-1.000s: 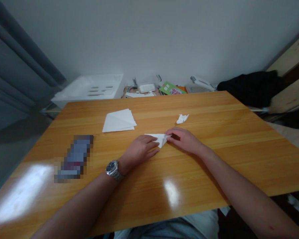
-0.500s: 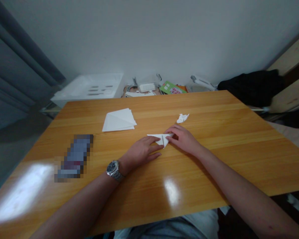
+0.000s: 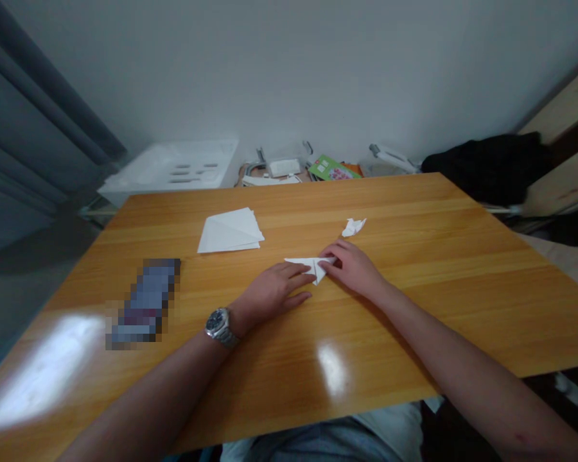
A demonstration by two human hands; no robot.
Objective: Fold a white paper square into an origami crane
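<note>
Orange-brown wooden table (image 3: pixel 414 308) with a glossy top, set against a plain pale wall, carries the work at its middle. Left hand (image 3: pixel 274 292) lies palm down, fingers extended and close together, fingertips resting on the near left part of a small folded white paper (image 3: pixel 308 263); nothing is enclosed in it. Right hand (image 3: pixel 355 268) meets the same paper at its right corner, fingers curled and tips bunched on the paper's edge; whether they pinch the corner or only press it flat cannot be told. The folded white paper lies flat on the table between the two hands, a narrow triangular shape with one point toward the person. A metal wristwatch (image 3: pixel 218 324) sits on the left wrist. Just beyond the right hand, apart from it, lies a small crumpled paper scrap (image 3: pixel 353 226). Farther left and toward the far edge, a stack of white paper sheets (image 3: pixel 231 232) lies flat, its top sheet creased diagonally. Near the left forearm, well apart from the hands, lies an oblong object (image 3: pixel 144 301) whose surface is blurred out. Behind the table's far edge: a white plastic tray (image 3: pixel 173 168) at left, a white adapter (image 3: pixel 284 167) with cables, a green booklet (image 3: pixel 331 170), and a black garment (image 3: pixel 481 168) at right. A grey curtain (image 3: pixel 29 160) hangs at the far left.
</note>
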